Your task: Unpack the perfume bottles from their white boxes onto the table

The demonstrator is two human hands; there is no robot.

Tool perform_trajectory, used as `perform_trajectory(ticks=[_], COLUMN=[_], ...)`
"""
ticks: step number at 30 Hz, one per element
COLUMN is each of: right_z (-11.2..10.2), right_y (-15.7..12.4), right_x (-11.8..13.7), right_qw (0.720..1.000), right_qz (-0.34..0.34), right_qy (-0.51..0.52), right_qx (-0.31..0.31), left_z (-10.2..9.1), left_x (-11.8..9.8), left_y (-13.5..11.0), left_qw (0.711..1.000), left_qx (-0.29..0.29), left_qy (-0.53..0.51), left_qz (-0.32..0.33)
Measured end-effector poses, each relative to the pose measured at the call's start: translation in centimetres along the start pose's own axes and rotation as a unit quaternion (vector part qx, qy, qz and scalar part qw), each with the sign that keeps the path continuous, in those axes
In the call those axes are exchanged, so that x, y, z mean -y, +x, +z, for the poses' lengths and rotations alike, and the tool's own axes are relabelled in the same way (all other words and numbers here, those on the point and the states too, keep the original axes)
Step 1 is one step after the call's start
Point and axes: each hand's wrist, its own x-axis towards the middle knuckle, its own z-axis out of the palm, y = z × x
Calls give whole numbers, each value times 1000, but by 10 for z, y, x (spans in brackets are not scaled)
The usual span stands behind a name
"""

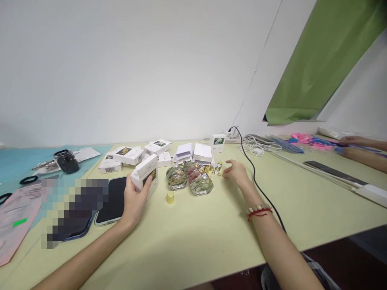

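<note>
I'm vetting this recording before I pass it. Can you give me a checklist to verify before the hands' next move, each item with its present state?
1. The left hand has hold of a printed white box: ok, thumb across its front.
2. The right hand is free: cannot tell; its fingertips are beside small gold pieces.
3. The glass bottles stand upright: ok for the front two.
4. The front two bottles are capped: not ok, their spray tops are bare.
5. The loose gold cap stands apart from the bottles: ok.

Curled left hand (134,204), outstretched right hand (237,174)
</note>
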Motion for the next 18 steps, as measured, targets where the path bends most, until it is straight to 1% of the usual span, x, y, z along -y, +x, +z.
perform_trajectory(ticks=[5,10,13,18], right_z=[3,-3,-5,-1], right_y=[0,4,6,5], right_x=[6,10,12,19], right_qw=[1000,998,996,990], right_qz=[-2,-8,-31,-83], right_qy=[-23,-64,-88,-110], right_qx=[19,11,5,25], left_z=[0,0,0,0], left_x=[1,2,2,2], left_y=[0,1,1,1], left_qw=[1000,1000,1000,1000], left_qx=[3,6,2,-4], left_qy=[1,-6,-8,-6], left_qz=[2,9,8,7])
